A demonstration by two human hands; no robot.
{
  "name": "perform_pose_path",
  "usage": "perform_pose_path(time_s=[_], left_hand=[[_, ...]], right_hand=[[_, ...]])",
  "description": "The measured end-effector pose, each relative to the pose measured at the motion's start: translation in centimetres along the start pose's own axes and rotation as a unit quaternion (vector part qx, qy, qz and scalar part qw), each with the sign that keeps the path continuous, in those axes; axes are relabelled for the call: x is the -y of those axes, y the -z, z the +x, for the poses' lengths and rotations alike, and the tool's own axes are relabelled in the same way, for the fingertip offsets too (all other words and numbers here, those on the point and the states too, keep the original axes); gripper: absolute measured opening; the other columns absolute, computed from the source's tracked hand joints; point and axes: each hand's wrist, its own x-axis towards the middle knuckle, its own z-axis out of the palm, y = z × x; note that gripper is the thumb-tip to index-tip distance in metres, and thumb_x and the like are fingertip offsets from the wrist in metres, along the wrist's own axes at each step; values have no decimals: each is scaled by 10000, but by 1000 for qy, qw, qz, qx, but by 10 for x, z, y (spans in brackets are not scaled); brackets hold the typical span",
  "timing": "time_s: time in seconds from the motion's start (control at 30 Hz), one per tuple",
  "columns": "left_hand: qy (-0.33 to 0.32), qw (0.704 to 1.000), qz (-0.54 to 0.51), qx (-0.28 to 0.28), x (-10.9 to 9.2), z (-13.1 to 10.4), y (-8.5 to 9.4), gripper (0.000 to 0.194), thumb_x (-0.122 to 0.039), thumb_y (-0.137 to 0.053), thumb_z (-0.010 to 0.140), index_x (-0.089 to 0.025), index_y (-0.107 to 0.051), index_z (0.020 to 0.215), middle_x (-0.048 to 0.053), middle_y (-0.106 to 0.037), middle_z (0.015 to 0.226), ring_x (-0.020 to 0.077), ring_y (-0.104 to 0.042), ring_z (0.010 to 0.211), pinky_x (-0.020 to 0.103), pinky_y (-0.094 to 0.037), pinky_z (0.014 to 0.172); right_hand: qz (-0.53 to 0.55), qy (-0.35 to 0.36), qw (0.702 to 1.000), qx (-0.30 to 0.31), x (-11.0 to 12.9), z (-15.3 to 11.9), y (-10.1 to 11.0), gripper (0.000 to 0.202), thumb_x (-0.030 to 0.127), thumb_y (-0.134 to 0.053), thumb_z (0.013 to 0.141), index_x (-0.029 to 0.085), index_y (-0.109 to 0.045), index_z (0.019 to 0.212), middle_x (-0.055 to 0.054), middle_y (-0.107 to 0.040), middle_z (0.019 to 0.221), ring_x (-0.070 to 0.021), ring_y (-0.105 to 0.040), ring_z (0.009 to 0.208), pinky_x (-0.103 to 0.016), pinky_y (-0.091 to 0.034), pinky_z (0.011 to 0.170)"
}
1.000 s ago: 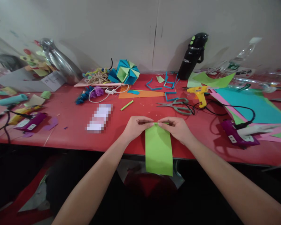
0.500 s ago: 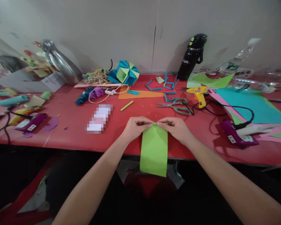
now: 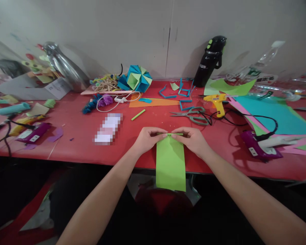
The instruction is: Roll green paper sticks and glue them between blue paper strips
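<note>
A green paper strip hangs down past the front edge of the red table. Its top end is folded or rolled into a narrow edge. My left hand pinches the left part of that edge between thumb and fingers, and my right hand pinches the right part, the two thumbs close together. Beyond my left hand lies a thin green paper roll. Grey-handled scissors rest open beyond my right hand.
A blurred phone-like rectangle lies left. Behind are a blue-green paper ball, an orange strip and a black bottle. Right are a yellow glue gun, a purple power block and blue paper.
The hanging lower part of the green strip has swung slightly to the right. Both hands keep their pinch at nearly the same place.
</note>
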Motion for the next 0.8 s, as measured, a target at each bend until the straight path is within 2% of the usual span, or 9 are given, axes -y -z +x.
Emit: perform_pose_path(time_s=[0.13, 0.53, 0.8], left_hand=[[-12, 1000, -8, 1, 2, 0, 0, 260, -377, -755, 773, -177, -776, 938, 75, -774, 938, 217, -717, 880, 306, -574, 784], [1, 1000, 6, 22, -3, 0, -1, 278, -417, -731, 792, -179, -777, 926, 72, -773, 933, 222, -714, 885, 310, -563, 794], [-12, 1000, -26, 4, -1, -2, -2, 232, -355, -756, 769, -169, -767, 909, 81, -762, 904, 210, -704, 847, 312, -564, 765]], right_hand=[[9, -12, 1000, 13, 3, -1, 0, 276, 449, -739, 772, 227, -756, 935, -56, -759, 930, -204, -680, 818, -335, -532, 732], [-10, 3, 1000, -6, -2, -1, -2, 274, 446, -762, 745, 228, -755, 910, -51, -751, 859, -192, -662, 725, -317, -519, 642], [8, -19, 1000, 18, 4, 0, 0, 299, 474, -728, 778, 229, -761, 946, -57, -757, 898, -208, -678, 781, -327, -527, 678]])
